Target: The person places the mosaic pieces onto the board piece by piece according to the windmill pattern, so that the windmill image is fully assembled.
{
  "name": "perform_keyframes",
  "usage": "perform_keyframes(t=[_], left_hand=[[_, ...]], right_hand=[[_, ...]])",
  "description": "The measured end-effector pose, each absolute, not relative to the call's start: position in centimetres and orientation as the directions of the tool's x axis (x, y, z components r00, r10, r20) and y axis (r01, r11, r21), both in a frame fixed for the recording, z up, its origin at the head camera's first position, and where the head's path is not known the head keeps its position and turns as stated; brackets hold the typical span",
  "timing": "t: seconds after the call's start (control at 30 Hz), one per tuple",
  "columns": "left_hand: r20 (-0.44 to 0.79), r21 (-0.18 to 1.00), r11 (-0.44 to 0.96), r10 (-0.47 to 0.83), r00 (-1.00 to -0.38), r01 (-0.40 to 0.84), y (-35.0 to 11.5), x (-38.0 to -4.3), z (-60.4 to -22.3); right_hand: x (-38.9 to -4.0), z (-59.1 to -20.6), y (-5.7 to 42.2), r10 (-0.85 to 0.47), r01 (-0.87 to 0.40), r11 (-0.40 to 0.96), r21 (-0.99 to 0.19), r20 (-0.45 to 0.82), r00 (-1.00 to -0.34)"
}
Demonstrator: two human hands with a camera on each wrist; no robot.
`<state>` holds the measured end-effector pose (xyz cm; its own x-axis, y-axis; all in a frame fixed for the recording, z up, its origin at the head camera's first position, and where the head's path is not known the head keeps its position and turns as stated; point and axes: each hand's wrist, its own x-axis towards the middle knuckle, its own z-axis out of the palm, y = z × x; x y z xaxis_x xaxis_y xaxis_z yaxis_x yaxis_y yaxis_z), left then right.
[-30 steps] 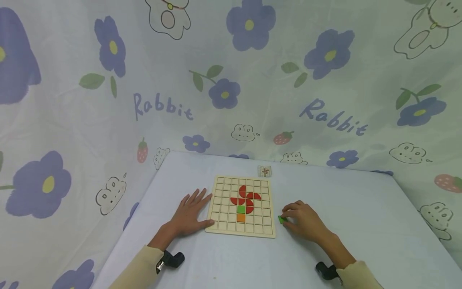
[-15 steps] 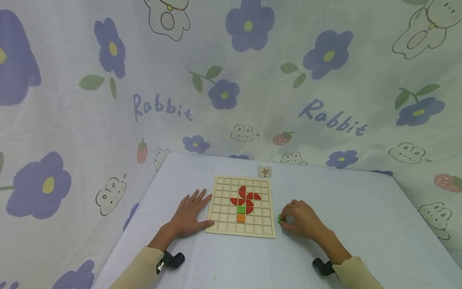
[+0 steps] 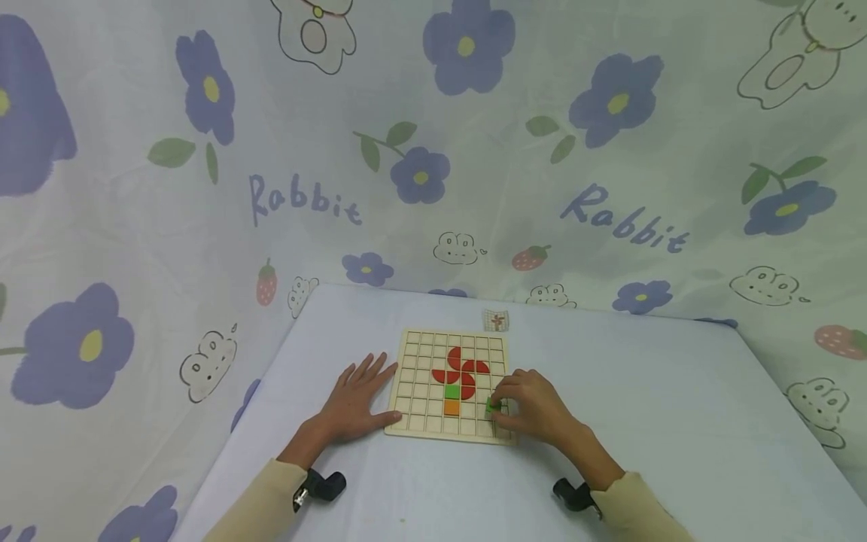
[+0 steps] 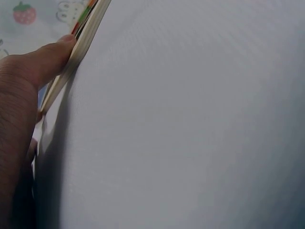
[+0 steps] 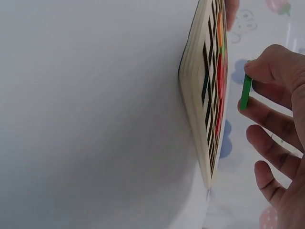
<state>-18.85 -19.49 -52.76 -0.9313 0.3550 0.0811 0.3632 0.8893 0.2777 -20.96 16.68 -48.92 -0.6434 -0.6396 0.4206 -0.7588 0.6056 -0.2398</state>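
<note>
A square wooden grid board (image 3: 433, 434) lies on the white-covered table. Near its middle, several red curved pieces (image 3: 469, 385) form a pinwheel, with a green square tile (image 3: 452, 391) and an orange square tile (image 3: 451, 408) below. My left hand (image 3: 355, 403) rests with fingers spread along the board's left side, its thumb (image 4: 62, 45) on the board's edge. Between thumb and fingertips my right hand (image 3: 531, 406) pinches another green tile (image 5: 246, 92), seen edge-on in the right wrist view. In the head view this tile overlaps the right part of the grid.
Behind the board lies a small picture card (image 3: 496, 321) with a red pinwheel printed on a grid. A patterned cloth (image 3: 474, 188) hangs at the back and left of the table. Dark wrist cameras (image 3: 325, 488) sit by both cream sleeves.
My right hand has moved left with the green tile, from beside the board to over its right part. My left hand stays in place, and the pieces on the board look unchanged.
</note>
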Motion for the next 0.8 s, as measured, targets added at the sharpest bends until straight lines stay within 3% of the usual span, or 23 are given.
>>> perform_keyframes(t=[0.4,0.8], left_hand=[[0.089,0.280,0.886,0.359,-0.929,0.369,-19.6,-19.0,-53.2],[0.081,0.279,0.888,0.357,-0.930,0.365,-19.6,-18.9,-53.0]], right_hand=[[-20.4,-49.8,12.0,-0.686,-0.807,0.564,-0.174,0.445,-0.576],[-19.5,-50.3,10.9,-0.731,-0.842,0.529,-0.105,0.448,-0.515]])
